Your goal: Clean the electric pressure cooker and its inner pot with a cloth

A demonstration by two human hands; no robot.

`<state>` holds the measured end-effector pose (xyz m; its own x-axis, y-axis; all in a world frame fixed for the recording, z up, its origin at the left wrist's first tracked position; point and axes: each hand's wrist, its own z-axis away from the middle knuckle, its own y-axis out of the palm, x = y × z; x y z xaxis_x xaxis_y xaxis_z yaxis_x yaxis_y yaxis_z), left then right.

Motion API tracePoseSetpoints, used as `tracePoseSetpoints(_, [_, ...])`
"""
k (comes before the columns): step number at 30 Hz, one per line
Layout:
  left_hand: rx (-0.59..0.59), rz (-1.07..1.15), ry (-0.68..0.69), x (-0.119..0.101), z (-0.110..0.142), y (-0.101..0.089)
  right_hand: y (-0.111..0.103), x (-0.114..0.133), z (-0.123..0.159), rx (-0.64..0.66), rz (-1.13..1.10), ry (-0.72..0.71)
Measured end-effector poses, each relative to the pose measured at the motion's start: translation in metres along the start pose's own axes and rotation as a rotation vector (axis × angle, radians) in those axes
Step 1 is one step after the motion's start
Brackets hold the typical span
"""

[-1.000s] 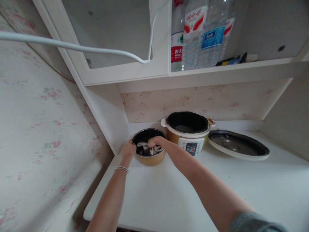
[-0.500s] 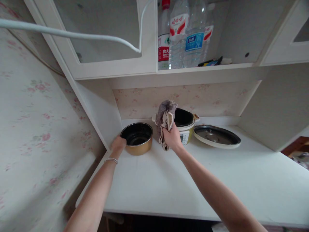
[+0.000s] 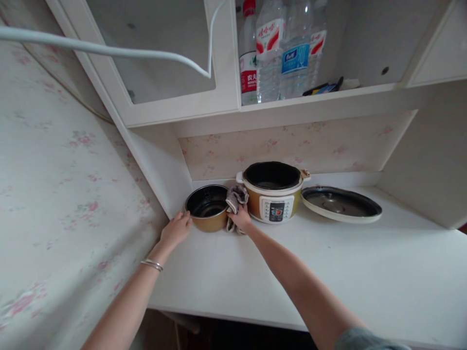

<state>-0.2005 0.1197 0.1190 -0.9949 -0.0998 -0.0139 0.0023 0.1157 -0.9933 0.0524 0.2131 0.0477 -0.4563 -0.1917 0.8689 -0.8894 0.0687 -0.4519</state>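
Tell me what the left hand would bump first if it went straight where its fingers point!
Probably the left side of the gold pot. The left hand looks very close, maybe already touching.

The near stretch of white countertop (image 3: 277,282) is lying open; along the far side, the inner pot (image 3: 211,222), cloth (image 3: 236,197), cooker (image 3: 273,194) and upturned lid (image 3: 343,206) are blocking passage, with shelving overhanging.
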Motion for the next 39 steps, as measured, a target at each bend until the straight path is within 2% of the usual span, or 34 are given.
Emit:
tracePoseSetpoints(3, [-0.104,-0.079,0.087,0.018,0.002,0.007,0.008,-0.003,-0.01,-0.021,-0.057,0.001])
tracePoseSetpoints(6, [-0.15,-0.05,0.153,0.014,-0.003,0.015,0.014,-0.006,-0.012,-0.006,-0.078,0.019])
tracePoseSetpoints(12, [-0.287,-0.021,0.104,-0.03,-0.002,0.023,0.021,-0.015,0.003,-0.021,-0.044,0.05])
tracePoseSetpoints(16, [-0.309,0.004,0.088,-0.061,0.007,0.023,0.021,-0.021,0.017,-0.062,-0.039,0.073])
tracePoseSetpoints(21, [-0.296,0.111,0.265,-0.089,0.014,0.025,0.019,-0.03,0.019,-0.113,-0.068,0.104])
tracePoseSetpoints(23, [-0.247,0.164,0.365,-0.085,0.01,0.02,0.016,-0.033,0.014,-0.117,-0.072,0.105])
tracePoseSetpoints(25, [-0.204,0.188,0.426,-0.069,-0.001,0.009,0.014,-0.034,0.008,-0.109,-0.077,0.099])
tracePoseSetpoints(29, [-0.205,0.103,0.4,-0.024,-0.03,-0.011,0.012,-0.031,0.002,-0.099,-0.09,0.089])
tracePoseSetpoints(32, [-0.133,0.033,0.394,-0.01,-0.042,-0.011,0.019,-0.025,0.006,-0.104,-0.096,0.086])
tracePoseSetpoints(35, [-0.14,0.025,0.318,-0.025,-0.04,0.0,0.03,-0.019,0.017,-0.094,-0.097,0.115])
tracePoseSetpoints(39, [-0.237,0.036,0.208,-0.072,-0.022,0.011,0.039,-0.013,0.03,-0.072,-0.089,0.126])
